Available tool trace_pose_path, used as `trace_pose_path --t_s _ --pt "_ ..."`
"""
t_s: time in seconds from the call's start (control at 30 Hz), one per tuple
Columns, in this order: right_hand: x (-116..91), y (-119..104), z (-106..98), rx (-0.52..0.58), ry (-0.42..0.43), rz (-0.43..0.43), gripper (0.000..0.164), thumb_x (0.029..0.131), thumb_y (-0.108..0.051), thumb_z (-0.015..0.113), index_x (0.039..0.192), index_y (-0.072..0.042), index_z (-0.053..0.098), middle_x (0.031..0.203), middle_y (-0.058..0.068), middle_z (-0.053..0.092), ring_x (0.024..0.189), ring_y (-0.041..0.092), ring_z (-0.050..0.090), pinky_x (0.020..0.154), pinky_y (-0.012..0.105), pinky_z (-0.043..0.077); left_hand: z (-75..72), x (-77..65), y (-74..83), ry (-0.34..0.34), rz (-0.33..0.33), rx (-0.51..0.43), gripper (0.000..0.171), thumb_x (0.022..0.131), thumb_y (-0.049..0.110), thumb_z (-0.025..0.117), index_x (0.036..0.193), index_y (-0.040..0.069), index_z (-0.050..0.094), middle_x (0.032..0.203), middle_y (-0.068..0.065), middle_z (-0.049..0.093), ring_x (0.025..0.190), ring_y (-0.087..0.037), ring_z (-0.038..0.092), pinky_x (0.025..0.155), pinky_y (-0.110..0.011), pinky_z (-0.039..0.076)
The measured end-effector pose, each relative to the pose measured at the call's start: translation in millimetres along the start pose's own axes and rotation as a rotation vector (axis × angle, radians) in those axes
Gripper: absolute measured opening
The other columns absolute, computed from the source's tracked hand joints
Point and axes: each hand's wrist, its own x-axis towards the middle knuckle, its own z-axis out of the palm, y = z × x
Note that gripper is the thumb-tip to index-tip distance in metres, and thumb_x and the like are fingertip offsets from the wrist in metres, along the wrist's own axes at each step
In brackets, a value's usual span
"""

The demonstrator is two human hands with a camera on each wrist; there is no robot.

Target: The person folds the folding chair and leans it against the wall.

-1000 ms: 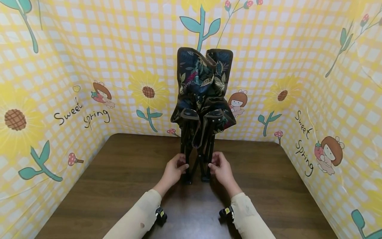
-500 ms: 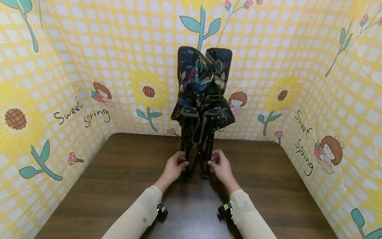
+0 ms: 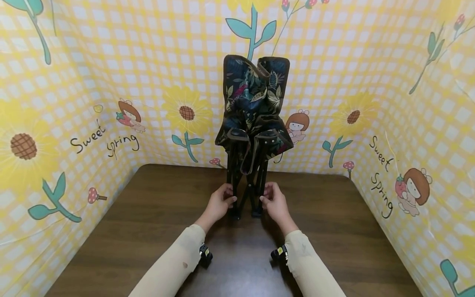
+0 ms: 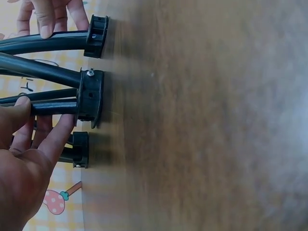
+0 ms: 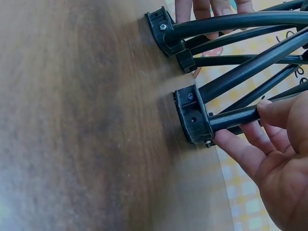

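A small folding chair (image 3: 252, 99) with dark floral fabric stands partly folded, its seat and back bunched between the sides. Its thin black legs (image 3: 249, 185) cross below the fabric. My left hand (image 3: 219, 202) pinches a leg tube on the left side, low down near the plastic foot (image 4: 90, 95). On the opposite side my right hand (image 3: 275, 203) grips another tube between thumb and fingers, just above a black foot (image 5: 193, 114). Both wrist views show the feet at the wooden surface. Some of the rear legs are hidden behind the front ones.
The chair stands on a dark brown wooden table (image 3: 167, 231), towards its back edge. Yellow checked cloth (image 3: 159, 53) with sunflowers and cartoon figures hangs behind and on both sides.
Both hands and the chair have moved slightly away from me, towards the table's back edge. The grip on the legs looks the same, and the view has shifted a little.
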Motion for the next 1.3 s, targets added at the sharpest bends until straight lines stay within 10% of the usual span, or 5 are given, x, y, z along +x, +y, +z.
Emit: trace_pose_path --t_s 0.6,0.87,1.3 --pt "11 -6 2 -0.016 0.002 0.007 0.045 0.09 0.016 0.065 0.13 0.001 0.049 0.108 0.032 0.056 0.084 0.032 0.062 0.068 0.051 0.061 1.0 14.1 -5.3 0.016 0.01 0.022 0.03 0.095 -0.002 0.069 0.122 0.007 0.061 0.105 -0.013 0.063 0.085 -0.022 0.066 0.07 -0.032 0.062" --pt "22 10 5 -0.035 0.021 0.006 0.045 0.09 0.013 0.068 0.127 -0.006 0.051 0.103 0.017 0.056 0.082 0.022 0.06 0.062 0.031 0.058 -0.3 21.8 -10.5 0.016 0.016 0.014 0.03 0.095 -0.003 0.069 0.123 0.005 0.06 0.104 -0.014 0.062 0.08 -0.019 0.064 0.069 -0.033 0.062" --pt "33 12 8 -0.059 0.031 -0.037 0.045 0.091 0.012 0.067 0.128 -0.007 0.051 0.102 0.018 0.058 0.082 0.023 0.06 0.061 0.031 0.057 -4.1 35.3 -12.2 0.013 -0.005 0.017 0.03 0.097 -0.001 0.068 0.125 0.003 0.059 0.108 -0.015 0.063 0.084 -0.02 0.064 0.072 -0.033 0.062"
